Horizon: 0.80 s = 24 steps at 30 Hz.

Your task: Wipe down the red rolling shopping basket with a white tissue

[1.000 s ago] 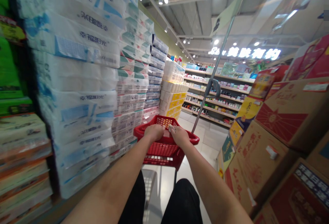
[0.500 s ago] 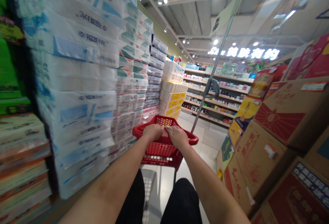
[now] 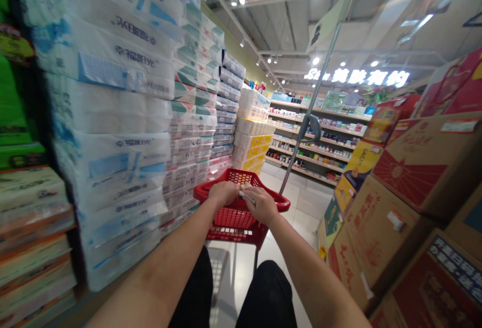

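Both hands meet over the middle of the near rim of a red plastic shopping cart (image 3: 235, 232). My left hand (image 3: 225, 193) is closed, its fingertips pointing inward. My right hand (image 3: 261, 203) is closed too, its bent fingers touching or nearly touching the left fingertips. Something small and pale shows where the fingers meet; whether it is an object or just fingertips I cannot tell. A ring-like glint sits on a right finger. Through the mesh, the part of the cart basket that shows has nothing recognisable in it.
Stacked toilet paper packs (image 3: 124, 112) line the left side. Cardboard cartons (image 3: 410, 167) rise on the right. A slanting metal pole (image 3: 291, 165) stands just beyond the cart's right side. Stocked shelves (image 3: 316, 129) cross the far end, behind a pale tiled floor (image 3: 305, 207).
The fingers of my right hand have shifted and bent more over the left fingertips. My left hand and the cart stay in nearly the same place.
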{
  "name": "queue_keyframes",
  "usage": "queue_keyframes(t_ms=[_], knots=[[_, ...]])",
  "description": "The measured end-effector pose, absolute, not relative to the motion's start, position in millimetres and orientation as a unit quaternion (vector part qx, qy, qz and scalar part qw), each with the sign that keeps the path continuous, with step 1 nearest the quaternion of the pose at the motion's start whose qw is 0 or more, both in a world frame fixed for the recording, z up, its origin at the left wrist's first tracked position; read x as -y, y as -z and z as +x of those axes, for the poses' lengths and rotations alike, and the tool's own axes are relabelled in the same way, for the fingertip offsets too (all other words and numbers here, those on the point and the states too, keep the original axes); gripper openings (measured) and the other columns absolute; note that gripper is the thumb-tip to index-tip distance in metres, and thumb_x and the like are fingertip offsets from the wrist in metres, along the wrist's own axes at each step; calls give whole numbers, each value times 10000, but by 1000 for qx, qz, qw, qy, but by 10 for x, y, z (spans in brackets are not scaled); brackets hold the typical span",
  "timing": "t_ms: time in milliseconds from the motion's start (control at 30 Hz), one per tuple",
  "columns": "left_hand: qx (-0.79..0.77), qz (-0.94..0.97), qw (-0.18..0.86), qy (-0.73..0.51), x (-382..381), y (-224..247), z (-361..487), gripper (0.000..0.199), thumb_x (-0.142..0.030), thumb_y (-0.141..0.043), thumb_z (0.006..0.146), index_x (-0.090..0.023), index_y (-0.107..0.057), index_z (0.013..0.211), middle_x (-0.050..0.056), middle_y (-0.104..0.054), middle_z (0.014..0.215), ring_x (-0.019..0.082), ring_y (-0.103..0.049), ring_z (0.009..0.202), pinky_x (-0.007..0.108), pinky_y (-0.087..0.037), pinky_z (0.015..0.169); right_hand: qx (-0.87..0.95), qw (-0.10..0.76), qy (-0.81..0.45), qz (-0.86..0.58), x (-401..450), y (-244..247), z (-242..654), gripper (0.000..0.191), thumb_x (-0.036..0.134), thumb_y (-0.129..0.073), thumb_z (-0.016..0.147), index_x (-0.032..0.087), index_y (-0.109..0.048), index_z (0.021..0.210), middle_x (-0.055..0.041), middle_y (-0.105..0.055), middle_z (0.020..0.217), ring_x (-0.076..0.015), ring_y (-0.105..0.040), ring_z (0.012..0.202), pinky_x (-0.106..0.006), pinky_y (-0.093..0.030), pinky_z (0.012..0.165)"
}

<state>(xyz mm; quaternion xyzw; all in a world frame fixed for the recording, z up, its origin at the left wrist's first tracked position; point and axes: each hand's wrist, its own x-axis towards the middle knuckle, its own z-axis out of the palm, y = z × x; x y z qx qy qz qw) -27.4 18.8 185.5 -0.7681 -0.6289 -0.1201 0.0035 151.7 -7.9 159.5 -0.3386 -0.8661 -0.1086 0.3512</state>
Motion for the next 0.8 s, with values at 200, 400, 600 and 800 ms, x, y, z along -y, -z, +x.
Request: queue_keyframes(t_ms=[200, 400, 600, 800], knots=[[609, -784, 37, 115, -181, -1845, -270, 568, -405, -184, 954, -189, -689, 1096, 163, -697, 1120, 312, -647, 1054, 448, -513, 844, 808, 367, 135, -440, 58, -1543, 1415, 291, 257, -427, 972, 228, -647, 1160, -55, -672, 1153, -184, -599, 1081, -317, -454, 959], [597, -793, 50, 108, -190, -1833, -308, 504, -385, -242, 950, -188, -684, 1092, 157, -697, 1114, 288, -648, 1041, 401, -510, 857, 794, 384, 199, -427, 152, -1353, 1351, 332, 228, -446, 939, 217, -601, 1233, -81, -620, 1242, -240, -535, 1153, -404, -401, 1010], [590, -798, 56, 108, -205, -1813, -317, 463, -374, -277, 948, -185, -666, 1113, 156, -692, 1118, 292, -642, 1046, 410, -505, 860, 791, 406, 198, -412, 220, -1308, 1339, 333, 203, -455, 918, 212, -616, 1209, -73, -637, 1210, -242, -529, 1144, -410, -386, 1021], [595, -794, 57, 115, -202, -1815, -285, 505, -369, -233, 960, -173, -679, 1094, 171, -698, 1085, 295, -649, 1034, 420, -508, 852, 782, 401, 194, -435, 183, -1362, 1313, 297, 208, -455, 928, 214, -618, 1175, -68, -635, 1196, -238, -542, 1099, -399, -400, 986]])
